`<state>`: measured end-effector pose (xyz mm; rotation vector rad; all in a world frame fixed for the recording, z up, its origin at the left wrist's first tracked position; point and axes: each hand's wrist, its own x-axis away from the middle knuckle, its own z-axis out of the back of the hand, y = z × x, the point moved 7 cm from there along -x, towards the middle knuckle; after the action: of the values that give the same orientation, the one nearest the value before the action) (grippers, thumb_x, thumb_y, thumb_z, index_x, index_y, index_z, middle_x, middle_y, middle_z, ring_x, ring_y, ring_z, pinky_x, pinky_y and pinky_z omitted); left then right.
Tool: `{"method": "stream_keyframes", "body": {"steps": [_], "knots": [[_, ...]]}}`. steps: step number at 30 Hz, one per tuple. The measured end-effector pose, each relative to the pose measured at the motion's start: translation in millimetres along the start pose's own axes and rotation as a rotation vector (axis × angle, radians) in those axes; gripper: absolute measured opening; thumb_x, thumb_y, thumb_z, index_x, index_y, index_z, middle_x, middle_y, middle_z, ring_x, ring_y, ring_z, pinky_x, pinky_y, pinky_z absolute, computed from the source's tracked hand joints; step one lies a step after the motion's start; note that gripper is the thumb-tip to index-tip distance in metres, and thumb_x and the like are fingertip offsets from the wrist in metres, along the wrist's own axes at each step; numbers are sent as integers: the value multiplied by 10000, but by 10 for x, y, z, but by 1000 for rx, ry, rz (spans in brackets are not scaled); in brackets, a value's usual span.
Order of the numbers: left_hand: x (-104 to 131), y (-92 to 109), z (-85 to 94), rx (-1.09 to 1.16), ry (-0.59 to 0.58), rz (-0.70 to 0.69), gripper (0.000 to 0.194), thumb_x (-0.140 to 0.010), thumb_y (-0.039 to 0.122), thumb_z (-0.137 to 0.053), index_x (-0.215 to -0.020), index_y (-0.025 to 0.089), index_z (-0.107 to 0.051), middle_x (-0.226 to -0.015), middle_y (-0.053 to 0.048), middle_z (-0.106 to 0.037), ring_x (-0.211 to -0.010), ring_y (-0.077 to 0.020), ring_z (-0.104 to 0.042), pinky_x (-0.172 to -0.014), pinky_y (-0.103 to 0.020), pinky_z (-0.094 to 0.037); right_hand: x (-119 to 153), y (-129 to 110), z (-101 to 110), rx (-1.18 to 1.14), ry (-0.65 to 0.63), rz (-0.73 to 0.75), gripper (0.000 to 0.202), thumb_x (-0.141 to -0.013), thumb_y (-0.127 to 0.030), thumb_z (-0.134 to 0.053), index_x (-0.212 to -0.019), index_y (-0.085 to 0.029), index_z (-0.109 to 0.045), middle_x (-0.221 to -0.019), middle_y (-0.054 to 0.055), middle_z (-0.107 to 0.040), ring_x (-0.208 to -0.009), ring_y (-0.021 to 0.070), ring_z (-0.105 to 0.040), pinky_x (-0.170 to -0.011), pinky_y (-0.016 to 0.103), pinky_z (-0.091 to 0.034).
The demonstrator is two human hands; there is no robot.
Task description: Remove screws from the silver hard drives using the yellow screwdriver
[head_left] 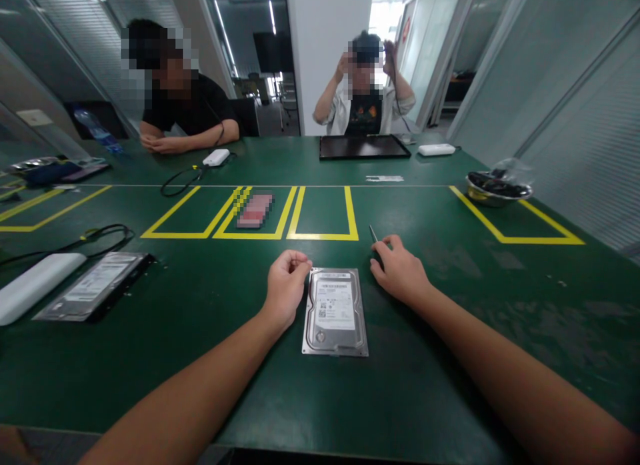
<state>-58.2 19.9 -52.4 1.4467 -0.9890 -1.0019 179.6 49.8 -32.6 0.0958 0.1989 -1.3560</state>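
Note:
A silver hard drive with a white label lies flat on the green table in front of me. At its upper left corner is my left hand, thumb and fingertips pinched together; whatever they hold is too small to make out. To the right of the drive, my right hand rests low over the table with fingers curled. A thin, pointed metal tool sticks out from under its fingertips; the rest of the tool is hidden by the hand.
Another drive and a white power bank with a cable lie left. Yellow tape frames mark the table; one holds a red item. A metal bowl stands right. Two people sit opposite, behind a black panel.

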Motion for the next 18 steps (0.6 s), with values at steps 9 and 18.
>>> {"method": "stream_keyframes", "body": {"steps": [9, 18], "knots": [[-41, 1, 6, 16, 77, -14, 93, -723, 201, -658, -758, 172, -577, -686, 38, -544, -646, -101, -489, -624, -223, -387, -31, 26, -6, -37, 15, 11, 293, -947, -336, -437, -1144, -191, -599, -1261, 100, -515, -847, 182, -626, -674, 306, -482], [-18, 9, 2, 39, 101, -21, 111, -716, 204, -672, -761, 175, -575, -694, 40, -547, -649, -102, -488, -632, -227, -383, -24, 41, 12, -42, 6, 17, 302, -943, -337, -442, -1153, -192, -602, -1295, 108, -503, -865, 185, -624, -687, 307, -485]]}}
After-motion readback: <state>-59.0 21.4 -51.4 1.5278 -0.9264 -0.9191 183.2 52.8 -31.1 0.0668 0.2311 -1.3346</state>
